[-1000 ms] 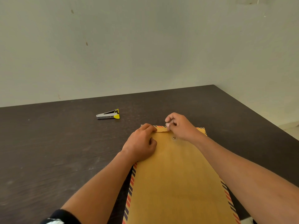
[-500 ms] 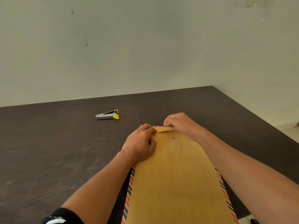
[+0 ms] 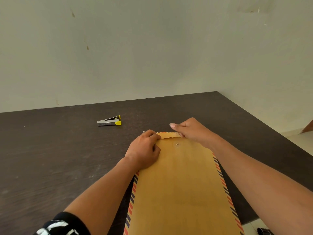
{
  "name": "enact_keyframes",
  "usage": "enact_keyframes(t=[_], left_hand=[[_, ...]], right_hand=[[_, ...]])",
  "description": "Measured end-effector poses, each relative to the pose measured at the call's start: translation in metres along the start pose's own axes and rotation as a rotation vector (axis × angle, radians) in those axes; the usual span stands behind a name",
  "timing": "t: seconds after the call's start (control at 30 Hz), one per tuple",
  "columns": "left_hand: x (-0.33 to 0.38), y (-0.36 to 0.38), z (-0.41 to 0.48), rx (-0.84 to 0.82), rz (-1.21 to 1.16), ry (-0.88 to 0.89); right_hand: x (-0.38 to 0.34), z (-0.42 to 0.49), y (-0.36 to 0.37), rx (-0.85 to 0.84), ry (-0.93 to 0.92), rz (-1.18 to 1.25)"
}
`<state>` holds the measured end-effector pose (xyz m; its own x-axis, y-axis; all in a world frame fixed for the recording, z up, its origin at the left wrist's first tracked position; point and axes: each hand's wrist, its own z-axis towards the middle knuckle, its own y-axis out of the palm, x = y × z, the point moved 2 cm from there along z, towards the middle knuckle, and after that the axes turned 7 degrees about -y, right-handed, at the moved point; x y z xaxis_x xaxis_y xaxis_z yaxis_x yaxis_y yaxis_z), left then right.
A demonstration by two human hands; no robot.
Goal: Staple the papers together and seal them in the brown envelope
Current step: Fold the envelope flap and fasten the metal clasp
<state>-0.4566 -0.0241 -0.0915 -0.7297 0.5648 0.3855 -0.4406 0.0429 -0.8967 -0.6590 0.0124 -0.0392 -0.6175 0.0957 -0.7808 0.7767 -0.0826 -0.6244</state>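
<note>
A brown envelope (image 3: pixel 179 184) with red and blue striped edges lies lengthwise on the dark table (image 3: pixel 50 158) in front of me. Its flap is folded down along the far edge, and a small metal eyelet shows just below the flap. My left hand (image 3: pixel 144 151) presses on the far left corner, fingers curled over the flap. My right hand (image 3: pixel 191 129) pinches the flap at the far right, thumb pointing left. A silver and yellow stapler (image 3: pixel 109 121) lies on the table beyond, to the left. No papers are visible.
A pale wall stands behind the table. The table's right edge runs diagonally past my right arm, with light floor beyond it. A small dark object (image 3: pixel 264 231) lies on the floor at the bottom right.
My right hand has shifted slightly right along the flap and its thumb now sticks out to the left. The left hand has stayed on the corner.
</note>
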Motion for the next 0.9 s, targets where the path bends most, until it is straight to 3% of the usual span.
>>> enact_keyframes(t=[0.2, 0.53, 0.67, 0.9], left_hand=[[0.001, -0.001, 0.001, -0.001, 0.042, 0.005], [0.020, 0.004, 0.009, -0.037, 0.157, 0.014], [0.025, 0.006, 0.005, -0.022, 0.165, 0.027], [0.020, 0.004, 0.001, -0.027, 0.190, 0.000]], right_hand=[[0.004, -0.003, -0.006, -0.067, 0.002, -0.201], [0.017, -0.027, -0.025, 0.023, 0.024, -0.161], [0.026, -0.027, -0.015, 0.037, 0.076, -0.254], [0.018, -0.027, -0.013, -0.049, 0.087, -0.266]])
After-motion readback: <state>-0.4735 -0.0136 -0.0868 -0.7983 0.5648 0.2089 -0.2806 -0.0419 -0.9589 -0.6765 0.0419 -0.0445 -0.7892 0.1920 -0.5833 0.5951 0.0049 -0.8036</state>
